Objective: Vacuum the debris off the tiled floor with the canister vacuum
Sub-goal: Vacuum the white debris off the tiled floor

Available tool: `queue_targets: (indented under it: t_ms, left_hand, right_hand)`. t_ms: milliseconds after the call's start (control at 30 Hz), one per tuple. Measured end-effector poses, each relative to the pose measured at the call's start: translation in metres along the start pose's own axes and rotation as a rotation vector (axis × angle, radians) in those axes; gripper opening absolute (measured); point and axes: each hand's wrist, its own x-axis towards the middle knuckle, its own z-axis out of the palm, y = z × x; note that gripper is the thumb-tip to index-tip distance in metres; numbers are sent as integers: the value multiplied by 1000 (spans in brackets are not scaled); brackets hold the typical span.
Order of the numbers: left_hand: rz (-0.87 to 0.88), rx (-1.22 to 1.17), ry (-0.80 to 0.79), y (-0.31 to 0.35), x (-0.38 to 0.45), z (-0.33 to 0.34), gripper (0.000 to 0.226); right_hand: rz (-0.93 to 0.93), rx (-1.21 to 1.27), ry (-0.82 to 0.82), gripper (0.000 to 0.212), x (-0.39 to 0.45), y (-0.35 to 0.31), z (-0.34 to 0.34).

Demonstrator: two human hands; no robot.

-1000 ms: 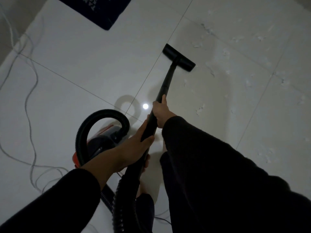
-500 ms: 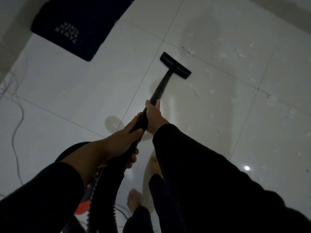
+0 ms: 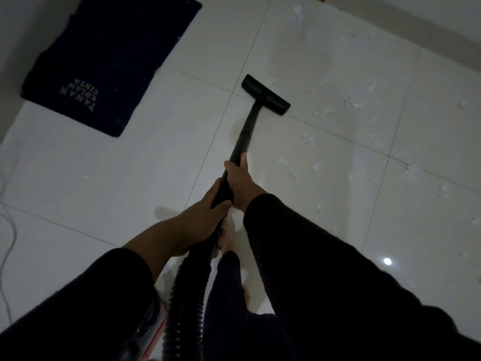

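Pushing: the floor nozzle (image 3: pixel 266 95) sits further out than a second ago, now over the grout line where two tiles meet, right at the near edge of the mess.
Wand: black wand (image 3: pixel 246 134) runs from the nozzle back to both hands, about the same angle as before.
Grip, right hand (image 3: pixel 240 182): fingers curled round the wand, thumb laid up along it, the forward hand.
Grip, left hand (image 3: pixel 201 220): wrapped round the wand just behind the right, where the ribbed hose (image 3: pixel 186 303) starts.
Canister: only a sliver of red body (image 3: pixel 156 332) shows bottom left now, mostly hidden by the sleeve.
Debris: white paper-ish scraps (image 3: pixel 325 113) scattered ahead and to the right, plenty left.
Doormat: dark doormat (image 3: pixel 109 61) has come into view top left, well apart from the nozzle.
Meaning: I'd say the stroke is just reaching the dirty patch, so most of the floor (image 3: pixel 104 178) job is still ahead.
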Motion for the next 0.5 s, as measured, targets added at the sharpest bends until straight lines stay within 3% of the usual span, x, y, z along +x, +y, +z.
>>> queue_targets:
  t_ms: [500]
  left_hand:
    - [24, 103, -27, 139, 93, -44, 55]
  right_hand:
    - [9, 50, 94, 70, 108, -136, 5]
